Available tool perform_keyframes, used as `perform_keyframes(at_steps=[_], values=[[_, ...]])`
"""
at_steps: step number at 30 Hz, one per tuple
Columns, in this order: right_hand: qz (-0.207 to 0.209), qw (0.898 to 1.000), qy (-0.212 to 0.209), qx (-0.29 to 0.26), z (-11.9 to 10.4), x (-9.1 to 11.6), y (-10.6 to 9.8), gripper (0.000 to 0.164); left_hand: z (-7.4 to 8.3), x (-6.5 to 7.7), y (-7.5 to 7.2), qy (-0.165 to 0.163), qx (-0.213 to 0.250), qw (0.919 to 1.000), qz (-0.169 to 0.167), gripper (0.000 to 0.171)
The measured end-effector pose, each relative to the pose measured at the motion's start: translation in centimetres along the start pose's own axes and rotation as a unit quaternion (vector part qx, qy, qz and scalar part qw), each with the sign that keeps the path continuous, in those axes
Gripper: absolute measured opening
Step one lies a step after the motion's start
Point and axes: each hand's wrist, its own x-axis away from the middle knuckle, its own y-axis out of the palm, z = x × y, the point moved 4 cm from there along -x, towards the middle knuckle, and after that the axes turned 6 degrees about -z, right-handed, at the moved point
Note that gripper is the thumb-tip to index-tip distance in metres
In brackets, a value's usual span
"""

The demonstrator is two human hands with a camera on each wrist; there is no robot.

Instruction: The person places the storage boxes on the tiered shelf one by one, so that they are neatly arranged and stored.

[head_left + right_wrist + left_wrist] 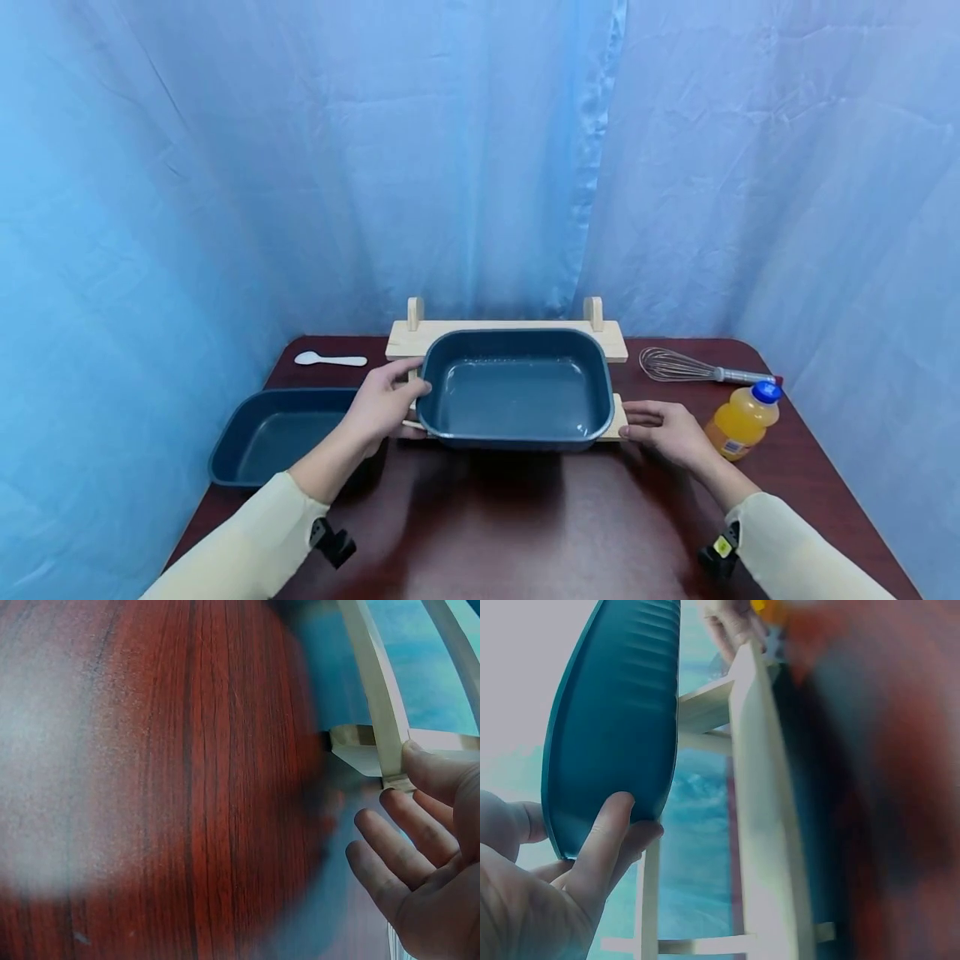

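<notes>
A dark blue rectangular basin [517,400] is held tilted in front of a two-tier wooden rack [506,327], hiding much of its lower shelf. My left hand [382,404] grips the basin's left end, thumb at the rim. In the left wrist view, the fingers [604,832] lie along the outer wall of the basin [615,720]. My right hand [667,429] is at the right end of the rack's lower shelf. The right wrist view shows its thumb and forefinger pinching the end of the wooden board [379,690], other fingers spread below.
A second dark blue basin [232,454] stands on the left of the dark red table [495,533], with a white spoon [330,360] behind it. On the right are a wire whisk [682,367] and a blue-capped bottle of orange drink [742,421]. Blue curtains [480,167] surround the table.
</notes>
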Motion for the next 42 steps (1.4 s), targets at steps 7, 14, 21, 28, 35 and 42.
perform_keyframes(at_steps=[7, 14, 21, 28, 35, 42], values=[[0.003, 1.000, -0.002, 0.001, 0.6, -0.1, -0.1, 0.058, 2.0, -3.3, -0.5, 0.003, 0.030, 0.9994, 0.019, 0.055], [0.004, 1.000, 0.003, 0.000, 0.5, -0.1, -0.3, 0.060, 3.2, -6.6, -1.1, 0.005, 0.033, 0.9988, 0.036, 0.058], [0.003, 1.000, 0.008, -0.001, 0.3, -0.5, -0.2, 0.060, 3.9, -8.9, -1.7, 0.011, 0.011, 0.9988, 0.047, 0.059], [0.001, 1.000, 0.012, -0.008, 0.3, -0.5, -0.1, 0.060, 4.0, -10.0, -2.0, 0.007, 0.007, 0.9989, 0.045, 0.058], [0.003, 1.000, 0.016, -0.010, 0.2, -0.5, -0.1, 0.060, 4.0, -10.8, -1.9, -0.006, 0.003, 0.9994, 0.034, 0.060], [0.002, 1.000, 0.017, -0.006, 0.3, -0.3, 0.0, 0.059, 4.1, -10.9, -1.7, 0.006, -0.029, 0.9994, 0.018, 0.059]])
